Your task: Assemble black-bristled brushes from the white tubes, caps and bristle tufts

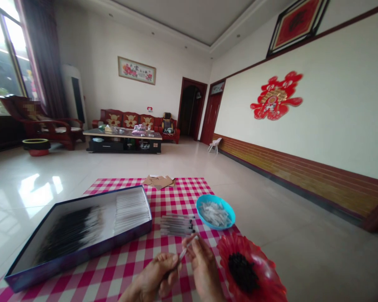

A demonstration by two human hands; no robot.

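Observation:
Low over the checked cloth, my left hand [164, 270] is closed on a thin, clear pen [183, 253]. My right hand [203, 265] pinches the pen's upper end, where a small pale tip shows between thumb and fingers. Just beyond my hands lies a row of clear pens [176, 225] with black ends pointing right. Behind my right hand, a turquoise bowl [199, 211] holds many small whitish, translucent pieces. A red petal-edged bowl [269, 272] with small black parts [243, 272] stands beside my right hand.
At left, a shallow dark-blue box [91, 255] holds thin black-and-white sticks and a row of white sticks. Torn brown cardboard [160, 182] lies at the far edge of the pink checked tablecloth [185, 186]. A coffee table [122, 142] and a wooden sofa stand across the room.

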